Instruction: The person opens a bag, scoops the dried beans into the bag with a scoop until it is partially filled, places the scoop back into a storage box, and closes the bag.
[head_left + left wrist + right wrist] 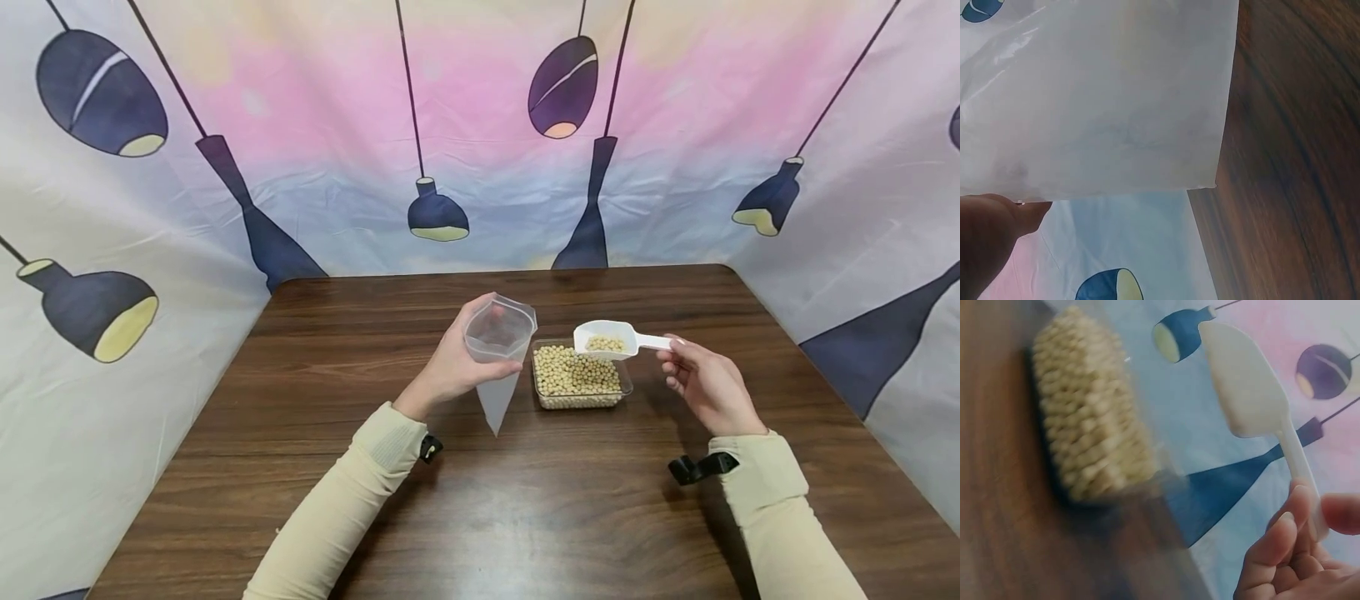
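My left hand (450,358) grips a translucent plastic bag (498,400) near its top, thumb across the front. The bag's mouth gapes wide and its lower end tapers to a point over the table. In the left wrist view the bag (1104,106) fills much of the frame, with part of the hand (991,234) at its edge. My right hand (708,383) pinches the handle of a white scoop (643,342), which carries some pale yellow soybeans (604,343). Below the scoop, a clear rectangular container (627,388) full of soybeans (573,375) stands on the table.
The dark wood-grain table (525,517) reaches back to a hanging cloth (495,100) printed with lamps, which also runs along both sides. Black bands (693,469) circle the wrists.
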`<state>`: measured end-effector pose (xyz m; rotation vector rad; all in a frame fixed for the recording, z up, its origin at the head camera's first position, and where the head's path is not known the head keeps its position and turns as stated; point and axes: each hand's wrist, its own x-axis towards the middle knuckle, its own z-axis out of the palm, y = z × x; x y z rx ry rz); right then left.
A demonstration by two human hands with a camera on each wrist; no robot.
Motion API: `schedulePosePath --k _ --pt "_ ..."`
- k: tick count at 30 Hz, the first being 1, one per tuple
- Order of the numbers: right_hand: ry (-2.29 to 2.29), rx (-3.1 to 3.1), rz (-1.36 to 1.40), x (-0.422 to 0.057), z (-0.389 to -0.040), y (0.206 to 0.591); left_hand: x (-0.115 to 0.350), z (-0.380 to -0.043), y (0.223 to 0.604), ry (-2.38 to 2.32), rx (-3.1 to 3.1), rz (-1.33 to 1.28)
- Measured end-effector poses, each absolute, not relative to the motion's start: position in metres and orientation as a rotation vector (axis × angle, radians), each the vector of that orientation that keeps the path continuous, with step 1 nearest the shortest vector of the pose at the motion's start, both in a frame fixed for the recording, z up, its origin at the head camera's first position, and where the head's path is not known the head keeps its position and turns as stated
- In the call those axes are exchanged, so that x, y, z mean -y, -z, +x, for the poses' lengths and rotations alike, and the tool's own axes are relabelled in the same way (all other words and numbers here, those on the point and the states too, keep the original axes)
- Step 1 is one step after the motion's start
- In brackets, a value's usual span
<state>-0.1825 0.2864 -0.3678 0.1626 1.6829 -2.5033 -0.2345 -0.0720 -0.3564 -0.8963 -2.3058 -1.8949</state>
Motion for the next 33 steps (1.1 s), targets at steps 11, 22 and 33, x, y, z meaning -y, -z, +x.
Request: schedulePosePath --k 11,22,33 --pt "2.672 -1.534 -0.052 -0.267 -0.189 0.325 0.069 -0.237 0.359 1.916 2.311 -0.935" --pt "2.645 -1.603 -0.156 -0.232 -0.194 0.301 0.067 -0.214 0.326 1.860 2.367 -0.931" --pt "2.614 -1.772 -0.229 -0.209 -0.196 0.288 0.067 -0.212 0.326 1.864 2.348 -0.950"
